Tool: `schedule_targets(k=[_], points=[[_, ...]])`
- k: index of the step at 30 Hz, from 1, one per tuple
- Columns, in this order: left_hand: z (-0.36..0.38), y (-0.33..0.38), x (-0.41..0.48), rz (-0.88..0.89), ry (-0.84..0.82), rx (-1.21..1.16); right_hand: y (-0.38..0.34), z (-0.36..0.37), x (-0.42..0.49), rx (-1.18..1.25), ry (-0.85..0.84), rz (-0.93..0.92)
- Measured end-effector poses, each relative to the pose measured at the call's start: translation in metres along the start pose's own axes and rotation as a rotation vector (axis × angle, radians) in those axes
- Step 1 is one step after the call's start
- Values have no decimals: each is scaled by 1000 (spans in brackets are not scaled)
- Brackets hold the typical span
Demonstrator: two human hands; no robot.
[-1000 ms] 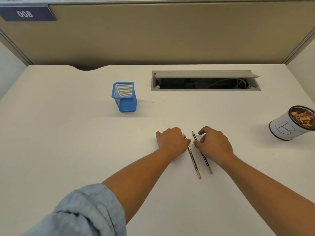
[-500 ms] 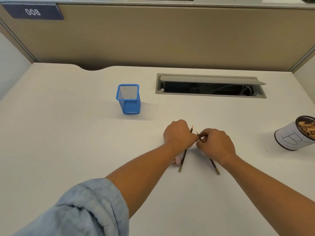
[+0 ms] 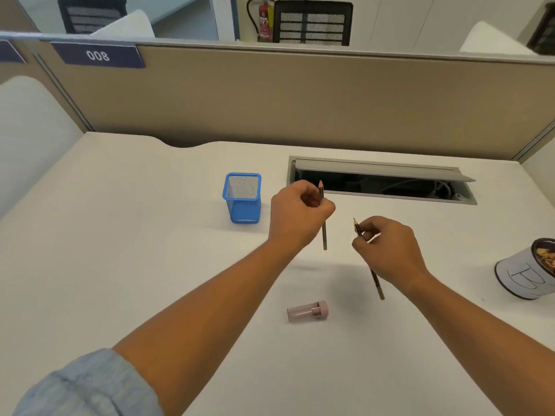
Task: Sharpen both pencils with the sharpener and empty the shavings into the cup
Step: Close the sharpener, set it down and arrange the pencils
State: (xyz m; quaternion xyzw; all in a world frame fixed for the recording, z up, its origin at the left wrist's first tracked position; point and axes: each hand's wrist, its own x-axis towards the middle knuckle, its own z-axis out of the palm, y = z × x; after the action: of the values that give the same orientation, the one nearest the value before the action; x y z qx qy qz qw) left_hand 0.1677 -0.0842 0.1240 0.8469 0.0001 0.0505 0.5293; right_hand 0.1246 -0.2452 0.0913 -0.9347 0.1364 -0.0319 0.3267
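Observation:
My left hand (image 3: pixel 295 214) is raised above the desk and grips a dark pencil (image 3: pixel 323 232), tip up. My right hand (image 3: pixel 390 250) holds the second dark pencil (image 3: pixel 377 282) near its tip, also lifted, with its point toward the far side. A pink sharpener with a clear shavings tube (image 3: pixel 307 311) lies on its side on the desk, nearer to me than both hands and untouched. A white paper cup (image 3: pixel 524 279) with shavings inside sits tilted at the right edge.
A blue mesh pencil holder (image 3: pixel 242 198) stands just left of my left hand. An open grey cable tray (image 3: pixel 381 181) with wires is set into the white desk (image 3: pixel 120 250) behind the hands. A beige partition (image 3: pixel 300 97) bounds the far side.
Both hands have lifted the pencils off the desk and moved apart. The pink sharpener, hidden under my left hand before, is now uncovered. The camera has tilted up.

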Motion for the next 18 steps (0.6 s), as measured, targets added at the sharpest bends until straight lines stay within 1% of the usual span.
schedule_targets(k=[2,6,11,14,18], points=[[-26,4,7,58,87,-13,-14,-2,4,74,9,-27],[-80,0,26,164,246,-13,-52,-13,12,214,47,-151],[-135,-24,51,209,384,64,-98,-21,25,479,101,-244],[-145,-38,56,200,381,112,-123,-18,31,559,108,-320],[-140,-57,60,190,336,133,-148,3,46,544,80,-397]])
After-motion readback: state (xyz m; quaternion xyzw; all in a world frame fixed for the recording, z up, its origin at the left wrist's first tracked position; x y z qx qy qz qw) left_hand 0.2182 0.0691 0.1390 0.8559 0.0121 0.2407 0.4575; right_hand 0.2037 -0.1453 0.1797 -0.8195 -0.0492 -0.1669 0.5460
